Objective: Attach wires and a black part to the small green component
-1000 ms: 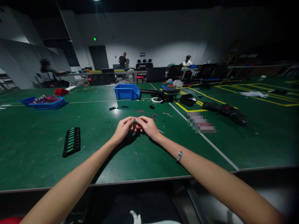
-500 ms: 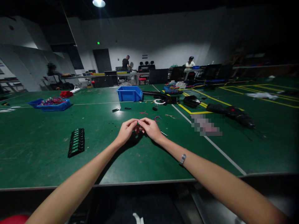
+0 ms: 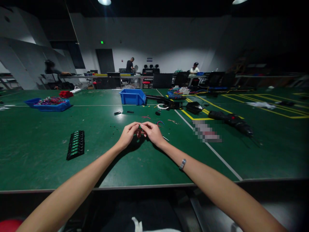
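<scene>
Above the green table (image 3: 101, 170), my left hand (image 3: 129, 133) and my right hand (image 3: 152, 132) meet at their fingertips, both closed in a pinch. Something small is between them, mostly hidden by the fingers and too small to name. Left of my hands lies a black tray (image 3: 75, 145) with a row of green boards. Short red wires (image 3: 146, 117) and a red and blue wire piece (image 3: 159, 122) lie just beyond my fingers. A thin metal tool (image 3: 166, 139) rests beside my right hand.
A blue bin (image 3: 132, 97) stands farther back. Blue trays with coloured wires (image 3: 51, 104) are at the left. Black tools, one a dark driver-like tool (image 3: 233, 120), lie at the right. Several people sit or stand at far tables.
The whole view has shifted slightly, so the table items and my hands appear a little farther left. My fingertips remain together.
</scene>
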Tool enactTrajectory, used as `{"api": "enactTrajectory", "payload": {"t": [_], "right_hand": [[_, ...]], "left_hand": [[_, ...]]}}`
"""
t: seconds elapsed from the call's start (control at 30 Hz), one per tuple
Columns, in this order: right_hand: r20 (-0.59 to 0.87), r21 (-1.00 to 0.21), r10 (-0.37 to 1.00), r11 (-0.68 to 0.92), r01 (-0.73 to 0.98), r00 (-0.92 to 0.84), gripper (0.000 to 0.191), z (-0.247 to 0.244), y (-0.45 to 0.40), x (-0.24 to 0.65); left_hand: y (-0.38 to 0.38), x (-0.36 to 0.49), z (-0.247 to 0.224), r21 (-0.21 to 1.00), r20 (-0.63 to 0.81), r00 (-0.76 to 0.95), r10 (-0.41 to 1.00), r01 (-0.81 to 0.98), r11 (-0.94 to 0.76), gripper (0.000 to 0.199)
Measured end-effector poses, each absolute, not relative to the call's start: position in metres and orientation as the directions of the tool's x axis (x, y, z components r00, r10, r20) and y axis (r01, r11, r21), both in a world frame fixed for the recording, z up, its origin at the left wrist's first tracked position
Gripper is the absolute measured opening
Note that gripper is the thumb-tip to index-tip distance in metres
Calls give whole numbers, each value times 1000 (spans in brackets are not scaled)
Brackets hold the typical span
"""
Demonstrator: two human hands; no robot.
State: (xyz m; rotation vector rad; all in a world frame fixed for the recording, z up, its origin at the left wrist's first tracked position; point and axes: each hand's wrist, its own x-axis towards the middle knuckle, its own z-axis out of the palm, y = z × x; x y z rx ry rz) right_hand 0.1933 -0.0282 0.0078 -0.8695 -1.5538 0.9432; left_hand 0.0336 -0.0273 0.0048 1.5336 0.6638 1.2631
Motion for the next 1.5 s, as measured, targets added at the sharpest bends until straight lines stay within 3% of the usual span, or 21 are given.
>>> {"api": "enactTrajectory", "payload": {"t": [0.5,1.13,1.5], "right_hand": [[411,-907,897,421,30,-160,33,11,-30,193],[448,-880,878,466,91,-166,31,14,-32,196],[466,-853,852,504,135,-240,29,8,-23,204]], "left_hand": [[-28,31,7,916,400,313,862,-105,-387,27],[-22,29,5,932,360,370,856,-194,-308,30],[-18,24,3,949,207,485,849,-309,-55,40]]}}
